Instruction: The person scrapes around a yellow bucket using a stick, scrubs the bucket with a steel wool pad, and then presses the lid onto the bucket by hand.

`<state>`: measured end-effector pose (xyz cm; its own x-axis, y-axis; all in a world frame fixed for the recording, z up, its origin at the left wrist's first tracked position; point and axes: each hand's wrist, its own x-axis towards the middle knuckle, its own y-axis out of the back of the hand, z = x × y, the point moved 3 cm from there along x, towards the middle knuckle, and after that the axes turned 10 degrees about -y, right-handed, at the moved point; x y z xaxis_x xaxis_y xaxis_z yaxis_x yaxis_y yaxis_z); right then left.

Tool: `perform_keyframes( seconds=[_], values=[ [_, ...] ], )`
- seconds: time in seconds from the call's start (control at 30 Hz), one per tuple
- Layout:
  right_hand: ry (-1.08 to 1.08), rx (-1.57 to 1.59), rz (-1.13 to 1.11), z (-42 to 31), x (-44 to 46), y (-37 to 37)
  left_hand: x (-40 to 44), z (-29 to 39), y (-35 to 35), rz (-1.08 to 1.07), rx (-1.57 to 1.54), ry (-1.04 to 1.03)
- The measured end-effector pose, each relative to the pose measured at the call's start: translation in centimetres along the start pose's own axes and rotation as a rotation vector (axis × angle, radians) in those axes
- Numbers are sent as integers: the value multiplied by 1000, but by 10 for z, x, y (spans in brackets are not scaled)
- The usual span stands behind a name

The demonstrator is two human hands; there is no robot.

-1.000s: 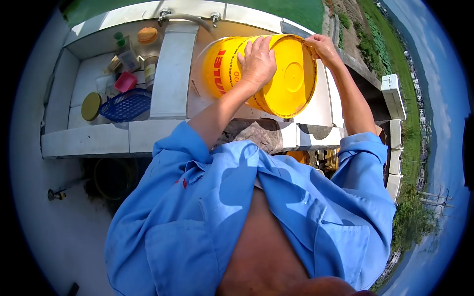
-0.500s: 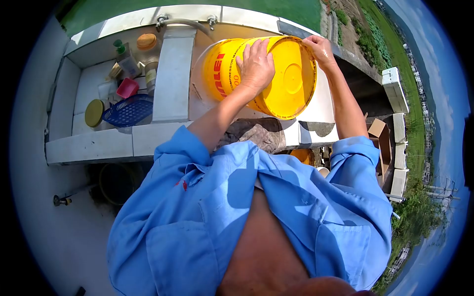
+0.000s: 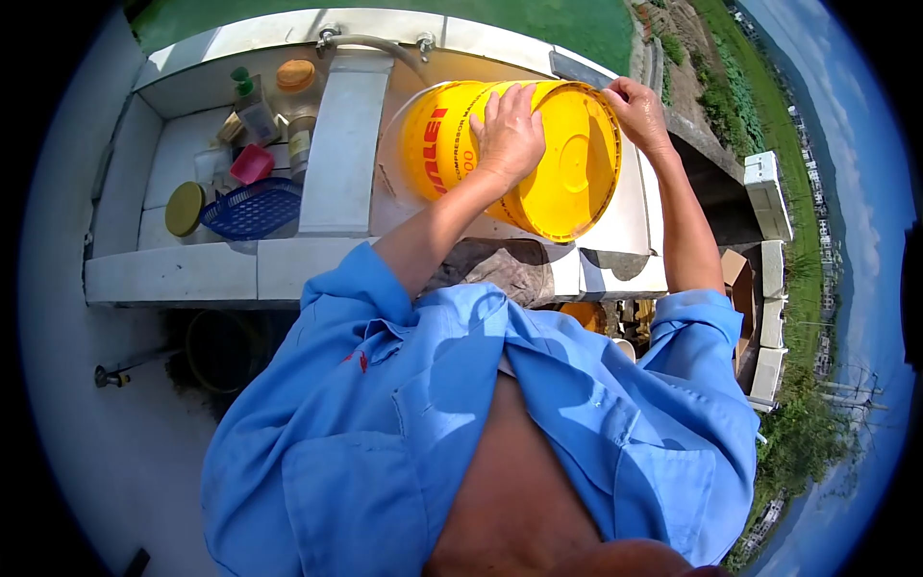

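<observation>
A yellow plastic bucket [image 3: 452, 144] with red lettering lies on its side in a white tiled basin, its round base [image 3: 575, 168] turned to the right. Across the upper side of it rests my left hand [image 3: 511, 139], palm down, with the fingers stretched out and apart. My right hand [image 3: 635, 108] is at the top right edge of the base, fingers curled in and closed. Whatever may be between those fingertips is too small to tell. A grey, crumpled cloth [image 3: 505, 269] lies on the basin's front ledge just below the bucket.
In the left basin are a blue basket [image 3: 252, 210], a pink container [image 3: 252, 164], a green-capped bottle [image 3: 254, 111] and several jars. Two taps, a left tap [image 3: 328, 38] with a hose and a right tap [image 3: 426, 43], line the back wall. A cardboard box [image 3: 738, 279] stands at right.
The bucket and both hands appear slightly lower and to the right, along with the whole view. My right hand's fingers are more curled at the base's edge. The left stays spread on the bucket.
</observation>
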<state>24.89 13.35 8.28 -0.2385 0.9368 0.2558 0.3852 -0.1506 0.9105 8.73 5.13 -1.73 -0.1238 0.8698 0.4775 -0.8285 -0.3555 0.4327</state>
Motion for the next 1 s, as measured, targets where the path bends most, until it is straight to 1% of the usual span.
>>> perform_keyframes(
  seconds=[0.1,0.17,0.2,0.27,0.33,0.4,0.43,0.47,0.53,0.57,0.6,0.63,0.67,0.7,0.77,0.8,0.87,0.93,0.97,1.0],
  values=[
    [14,-70,-6,-3,8,-5,-2,0,-1,-5,8,-9],
    [82,-229,-10,-7,13,-7,-1,1,1,-14,-4,9],
    [87,-229,-15,-9,13,-9,-1,1,1,-10,-3,15],
    [156,-476,10,-25,12,-11,0,1,-1,-18,3,16],
    [175,-527,7,-29,15,-13,0,3,-1,-23,4,19],
    [-4,-420,-127,-18,30,-17,0,5,-1,-33,2,16],
    [-94,-253,-171,-6,36,-17,0,4,-1,-26,1,24],
    [-94,-256,-167,3,33,-17,0,4,1,-17,1,33],
    [-459,631,-366,18,25,-25,1,4,5,-27,-5,32],
    [-459,664,-268,10,16,-25,0,4,4,-27,-3,33],
    [-443,656,-300,19,20,-27,2,2,2,-26,1,34],
    [-317,403,-188,16,22,-23,0,4,3,100,87,-12],
    [-193,153,-74,13,22,-20,-1,2,2,102,89,-8],
    [-195,153,-75,13,21,-19,-1,1,0,102,84,-13],
    [52,-238,68,-4,13,-10,-3,4,-2,92,73,-22],
    [45,-240,69,-8,10,-12,-4,5,-4,82,75,-20],
    [95,-391,95,-19,6,-18,-2,6,-7,73,78,-24],
    [63,-383,91,-13,8,-22,-2,6,-8,121,100,-18],
    [-83,-113,30,-7,9,-23,-1,6,-6,116,98,-20],
    [-227,160,-29,-1,8,-26,1,4,-4,60,25,8]
  ],
)
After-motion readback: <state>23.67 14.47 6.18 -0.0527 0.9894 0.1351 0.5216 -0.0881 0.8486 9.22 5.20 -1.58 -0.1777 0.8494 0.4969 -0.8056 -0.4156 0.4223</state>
